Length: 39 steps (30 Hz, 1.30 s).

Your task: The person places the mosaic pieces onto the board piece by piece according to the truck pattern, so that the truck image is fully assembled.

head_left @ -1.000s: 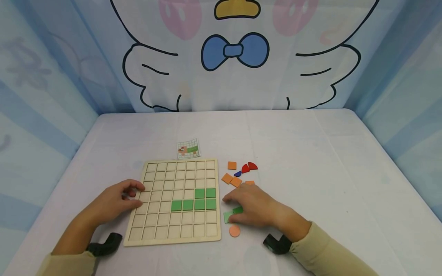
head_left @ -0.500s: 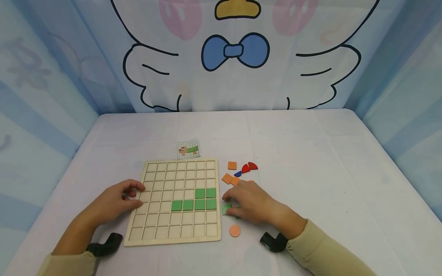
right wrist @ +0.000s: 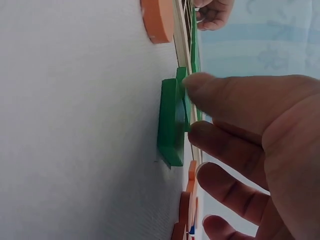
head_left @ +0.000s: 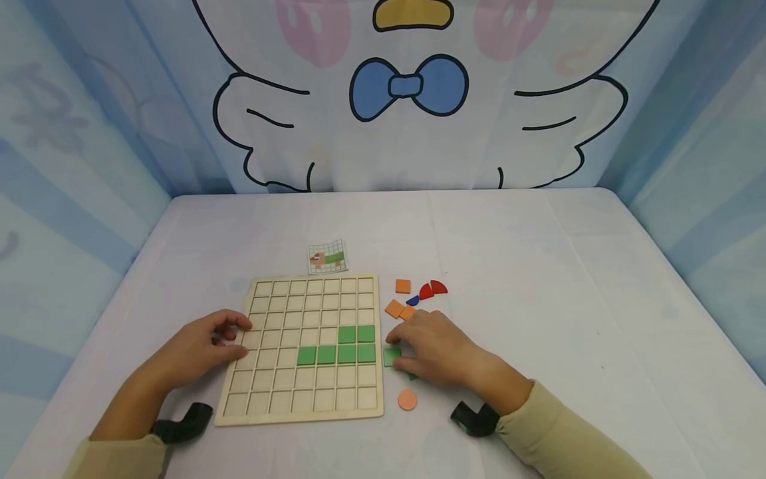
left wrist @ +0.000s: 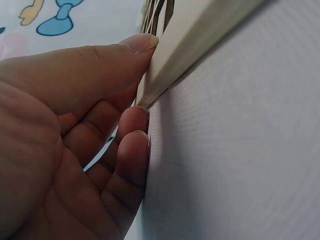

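Observation:
A pale wooden grid board (head_left: 299, 418) lies on the table, with several green squares (head_left: 326, 354) set in its cells. My left hand (head_left: 194, 346) is at the board's left side. In the left wrist view its thumb (left wrist: 145, 44) touches the rim, while other fingers curl loosely beside it. To the right of the board, my right hand (head_left: 439, 349) pinches a loose green square tile (head_left: 391, 357) between thumb and forefinger. Partly under that hand lies a second, darker green tile (right wrist: 171, 122), resting on the table; its shape is mostly hidden in the head view.
Orange squares (head_left: 403, 286), red wedges (head_left: 439, 287) and a blue half-round piece (head_left: 413, 301) lie beyond the right hand. A peach disc (head_left: 407, 400) sits nearer. Behind the board is a small pattern card (head_left: 327, 257). Printed curtains (head_left: 407, 153) border the table.
My right thumb has moved away from me, toward the forefinger, and the loose green tile has slid with it. My left hand and the board have kept their place.

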Motion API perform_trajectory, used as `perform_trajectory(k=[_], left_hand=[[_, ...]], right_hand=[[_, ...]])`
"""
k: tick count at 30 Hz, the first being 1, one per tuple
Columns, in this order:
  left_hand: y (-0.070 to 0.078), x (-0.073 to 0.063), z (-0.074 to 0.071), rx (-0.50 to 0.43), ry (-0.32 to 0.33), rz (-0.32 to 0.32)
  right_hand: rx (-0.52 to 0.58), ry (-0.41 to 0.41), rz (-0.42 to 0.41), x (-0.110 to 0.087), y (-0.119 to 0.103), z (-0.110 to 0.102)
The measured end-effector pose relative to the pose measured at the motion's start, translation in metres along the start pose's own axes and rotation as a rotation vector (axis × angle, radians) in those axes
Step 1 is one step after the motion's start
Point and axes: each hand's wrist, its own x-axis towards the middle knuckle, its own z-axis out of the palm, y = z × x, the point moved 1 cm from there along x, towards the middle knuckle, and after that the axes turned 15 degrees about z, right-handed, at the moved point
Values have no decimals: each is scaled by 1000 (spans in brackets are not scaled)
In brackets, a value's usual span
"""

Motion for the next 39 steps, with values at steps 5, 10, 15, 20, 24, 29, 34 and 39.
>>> perform_trajectory(k=[5,10,15,20,24,29,34,39], left_hand=[[0,0,0,-1,-4,-11],[-1,0,1,-2,-9,-13],[-1,0,1,-2,-7,-7],[-1,0,1,0,-2,1],[-2,0,1,8,-1,7],[-4,0,1,5,-2,10],[-3,0,1,7,-2,3],[-3,0,1,0,0,9]], right_hand=[[-4,-1,-8,1,0,0],[-15,7,-13,2,0,0],[-22,-8,10,2,-1,-1],[-45,2,5,3,-1,0],[-64,13,2,3,-3,0],[-74,27,1,4,-5,0],[-61,58,-11,4,-5,-2],[-43,77,-33,7,-7,-4]])
